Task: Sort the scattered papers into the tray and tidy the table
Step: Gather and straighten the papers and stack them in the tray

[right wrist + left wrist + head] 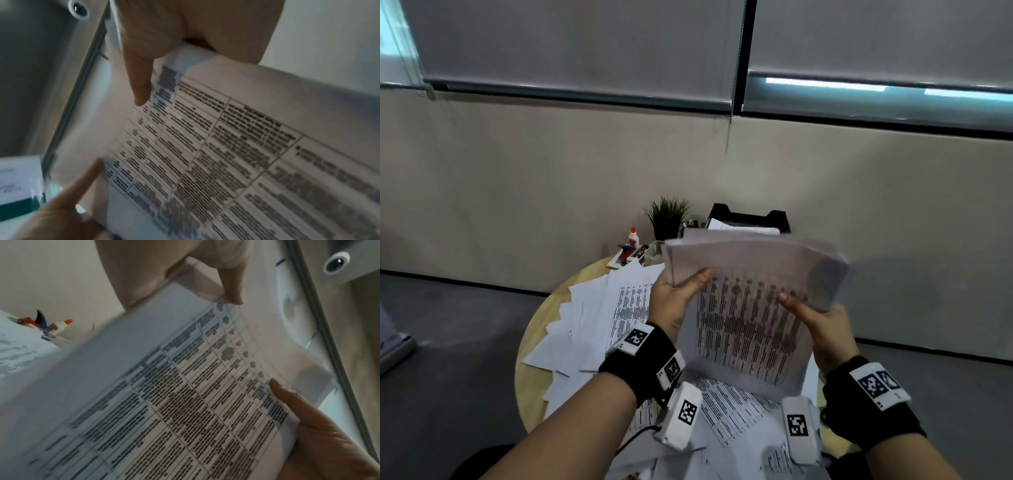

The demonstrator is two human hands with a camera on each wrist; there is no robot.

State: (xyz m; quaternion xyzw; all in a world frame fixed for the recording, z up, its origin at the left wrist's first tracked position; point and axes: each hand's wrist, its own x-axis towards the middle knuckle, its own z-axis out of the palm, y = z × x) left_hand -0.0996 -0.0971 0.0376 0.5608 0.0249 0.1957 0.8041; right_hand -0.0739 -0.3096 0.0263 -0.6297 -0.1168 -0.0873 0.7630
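Observation:
I hold a stack of printed papers (750,308) tilted up above the round wooden table (534,383). My left hand (681,294) grips its left edge, thumb on the printed face. My right hand (811,315) grips the right edge the same way. In the left wrist view the left hand (154,272) pinches the stack (185,402); in the right wrist view the right hand (185,24) pinches the stack (226,154). More loose papers (602,315) lie scattered over the table. A black paper tray (750,219) with some sheets in it stands at the far edge, partly hidden by the stack.
A glue bottle (632,236), a small potted plant (667,216) and a white holder with stationery (628,255) sit at the table's far left, close to the beige wall. Grey floor surrounds the table.

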